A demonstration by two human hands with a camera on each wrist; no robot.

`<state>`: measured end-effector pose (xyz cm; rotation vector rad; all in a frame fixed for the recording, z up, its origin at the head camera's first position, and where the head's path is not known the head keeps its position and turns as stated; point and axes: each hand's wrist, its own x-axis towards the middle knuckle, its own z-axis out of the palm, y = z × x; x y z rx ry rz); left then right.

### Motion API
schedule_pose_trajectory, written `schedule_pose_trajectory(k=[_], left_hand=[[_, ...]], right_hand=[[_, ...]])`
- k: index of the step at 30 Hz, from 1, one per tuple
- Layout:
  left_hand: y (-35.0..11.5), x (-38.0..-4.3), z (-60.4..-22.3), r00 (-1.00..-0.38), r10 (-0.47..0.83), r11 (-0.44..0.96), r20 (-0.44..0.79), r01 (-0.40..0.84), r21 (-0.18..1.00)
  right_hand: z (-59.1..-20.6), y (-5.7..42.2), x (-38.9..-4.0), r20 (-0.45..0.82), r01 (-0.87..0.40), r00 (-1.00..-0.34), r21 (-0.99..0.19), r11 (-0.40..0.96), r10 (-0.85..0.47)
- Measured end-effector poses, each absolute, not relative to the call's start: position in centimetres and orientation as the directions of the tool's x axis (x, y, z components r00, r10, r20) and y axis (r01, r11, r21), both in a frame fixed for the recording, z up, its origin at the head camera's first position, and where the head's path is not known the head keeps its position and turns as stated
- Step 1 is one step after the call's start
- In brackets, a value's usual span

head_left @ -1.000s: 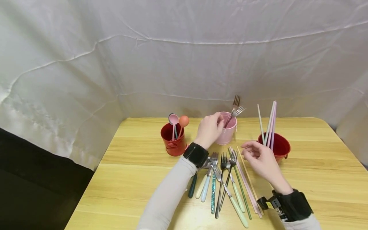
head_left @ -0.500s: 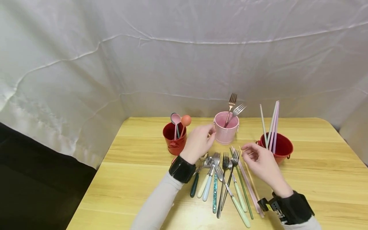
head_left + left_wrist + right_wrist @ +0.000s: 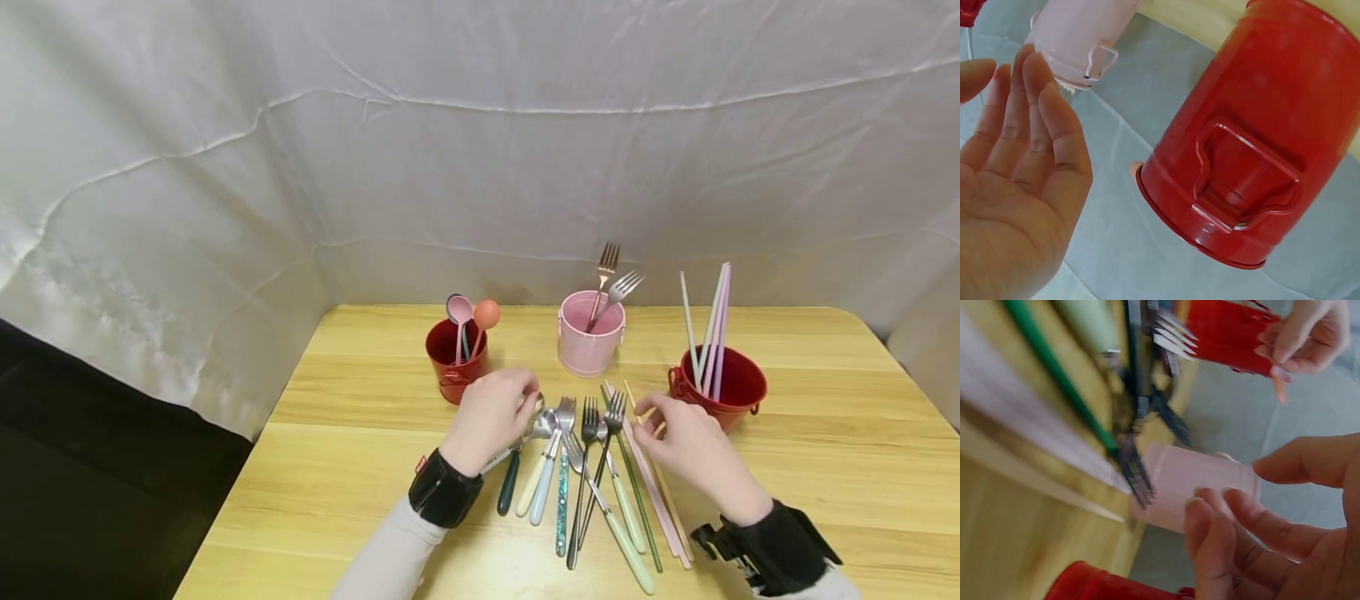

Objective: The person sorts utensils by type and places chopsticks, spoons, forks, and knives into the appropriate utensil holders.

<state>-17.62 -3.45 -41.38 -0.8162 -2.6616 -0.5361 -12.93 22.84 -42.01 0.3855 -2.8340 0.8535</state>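
Note:
My left hand [image 3: 491,421] hovers at the left side of the cutlery pile, beside the heads of metal spoons [image 3: 546,423]. The left wrist view shows its fingers relaxed and holding nothing. My right hand [image 3: 696,450] is over the far ends of loose chopsticks [image 3: 651,487], fingers loosely bent; in the right wrist view nothing lies between thumb and fingers. Black forks [image 3: 588,450] and light-handled forks lie between the hands. Behind stands a pink bucket [image 3: 583,354] with two forks [image 3: 607,265] leaning in it.
A red bucket [image 3: 447,379] holding several spoons [image 3: 460,312] stands at the left. Another red bucket [image 3: 738,408] holds several upright chopsticks [image 3: 717,333] at the right. Grey cloth [image 3: 480,183] hangs behind the wooden table [image 3: 345,467].
My left hand has moved from the pink bucket's rim toward me and left, to the spoons. The right hand has shifted slightly toward me. The copper fork in the pink bucket now stands more to the left.

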Motion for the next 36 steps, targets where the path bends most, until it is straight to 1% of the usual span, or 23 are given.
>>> schedule_pose_trajectory(k=[3, 7, 11, 17, 21, 30, 36], left_hand=[[-3.6, -16.9, -41.8, -0.771, 0.490, 0.763, 0.405, 0.605, 0.229], [-3.6, -16.0, -42.7, -0.753, 0.525, 0.763, 0.398, 0.623, 0.172], [-3.5, -15.1, -43.5, -0.739, 0.569, 0.763, 0.360, 0.638, 0.105], [-3.0, -13.9, -44.2, -0.715, 0.639, 0.735, 0.285, 0.676, 0.049], [-2.6, -13.6, -44.3, -0.702, 0.659, 0.721, 0.270, 0.692, 0.041], [-1.6, -13.5, -43.8, -0.707, 0.660, 0.717, 0.253, 0.694, 0.067], [-1.1, -13.7, -43.1, -0.711, 0.656, 0.715, 0.252, 0.693, 0.094]], right_hand=[[-42.6, 23.1, -12.8, 0.158, -0.269, -0.963, -0.494, 0.827, -0.219], [-43.2, 23.4, -12.5, 0.113, -0.233, -0.973, -0.468, 0.852, -0.204], [-43.5, 23.8, -12.3, 0.059, -0.201, -0.979, -0.436, 0.877, -0.196], [-44.0, 24.2, -12.0, -0.027, -0.161, -0.982, -0.399, 0.903, -0.187], [-44.4, 24.3, -11.9, -0.047, -0.161, -0.980, -0.383, 0.910, -0.193], [-45.0, 24.2, -12.2, -0.130, -0.140, -0.972, -0.353, 0.925, -0.196], [-45.2, 24.0, -12.2, -0.120, -0.134, -0.976, -0.339, 0.931, -0.184]])
